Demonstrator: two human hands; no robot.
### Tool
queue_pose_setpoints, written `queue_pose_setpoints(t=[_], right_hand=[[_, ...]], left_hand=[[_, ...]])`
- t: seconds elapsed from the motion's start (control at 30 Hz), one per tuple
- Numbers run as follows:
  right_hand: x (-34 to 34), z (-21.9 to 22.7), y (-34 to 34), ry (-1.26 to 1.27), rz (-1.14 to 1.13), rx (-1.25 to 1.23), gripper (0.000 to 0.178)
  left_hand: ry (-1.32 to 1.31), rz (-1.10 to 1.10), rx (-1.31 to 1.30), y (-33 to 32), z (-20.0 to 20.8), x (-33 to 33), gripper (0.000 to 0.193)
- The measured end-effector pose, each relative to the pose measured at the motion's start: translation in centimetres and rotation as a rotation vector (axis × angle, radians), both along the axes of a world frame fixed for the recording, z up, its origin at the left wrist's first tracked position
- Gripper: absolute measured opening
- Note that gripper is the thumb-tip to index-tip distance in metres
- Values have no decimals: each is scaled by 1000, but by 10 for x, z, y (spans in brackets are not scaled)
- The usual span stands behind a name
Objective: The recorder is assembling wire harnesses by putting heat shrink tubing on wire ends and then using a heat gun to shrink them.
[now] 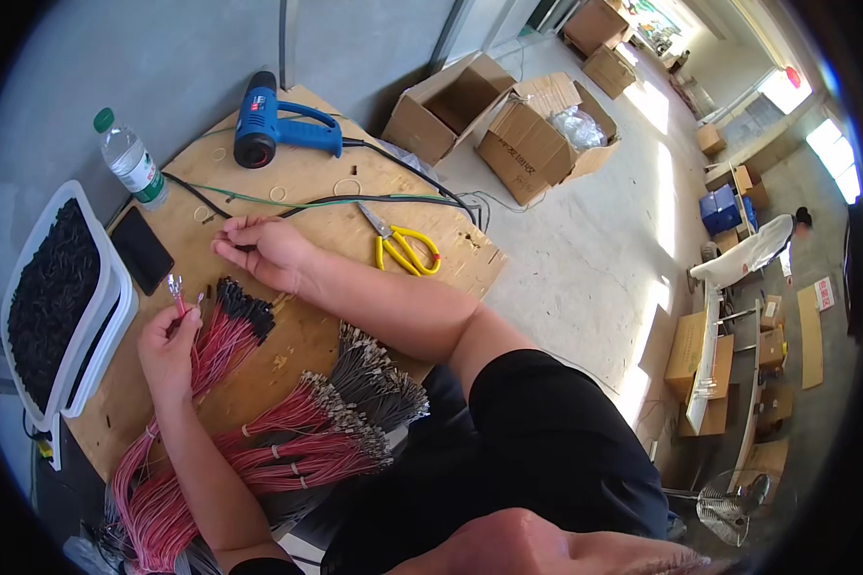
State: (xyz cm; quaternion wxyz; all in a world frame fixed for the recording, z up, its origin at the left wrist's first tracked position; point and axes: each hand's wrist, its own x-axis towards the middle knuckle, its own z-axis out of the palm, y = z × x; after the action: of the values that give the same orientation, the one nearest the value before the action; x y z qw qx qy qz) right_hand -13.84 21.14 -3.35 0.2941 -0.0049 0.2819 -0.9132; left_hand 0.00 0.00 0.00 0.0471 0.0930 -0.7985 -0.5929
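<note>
My left hand (pixel 168 353) pinches red wires (pixel 178 305) near their bare metal terminals, which point up past the fingertips. Just right of it lies a bundle of red wires with black sleeved ends (pixel 244 309). My right hand (pixel 267 253) is raised above the table, its fingers curled together. Something small and dark shows at those fingertips, too small to name. Thick bundles of red wires (pixel 288 458), tied with pale bands, lie by my left forearm. Grey-black wires (pixel 362 369) with metal ends are beside them. A white tub (pixel 117 316) of small black sleeves (pixel 56 297) stands at the left.
A blue heat gun (pixel 259 120) sits at the table's far side, its cable running right. Yellow-handled pliers (pixel 408 251) lie beyond my right forearm. A water bottle (pixel 129 161) and a black phone (pixel 142 251) are near the tub. Open cardboard boxes (pixel 523 153) stand on the floor.
</note>
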Motion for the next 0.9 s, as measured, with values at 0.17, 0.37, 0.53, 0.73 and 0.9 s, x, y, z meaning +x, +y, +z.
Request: queue_pose_setpoints(t=[0.17, 0.37, 0.53, 0.73, 0.9], right_hand=[[4, -1, 10, 34, 63, 14, 41], [2, -4, 2, 0, 123, 7, 41], [1, -5, 0, -36, 128, -23, 34], [4, 5, 0, -80, 171, -24, 23], [2, 6, 3, -95, 155, -43, 25]], left_hand=[[37, 41, 17, 12, 1, 3, 14], [37, 37, 50, 8, 1, 1, 14], [38, 34, 64, 7, 1, 0, 13], [46, 29, 47, 7, 4, 2, 11], [54, 18, 46, 9, 6, 2, 11]])
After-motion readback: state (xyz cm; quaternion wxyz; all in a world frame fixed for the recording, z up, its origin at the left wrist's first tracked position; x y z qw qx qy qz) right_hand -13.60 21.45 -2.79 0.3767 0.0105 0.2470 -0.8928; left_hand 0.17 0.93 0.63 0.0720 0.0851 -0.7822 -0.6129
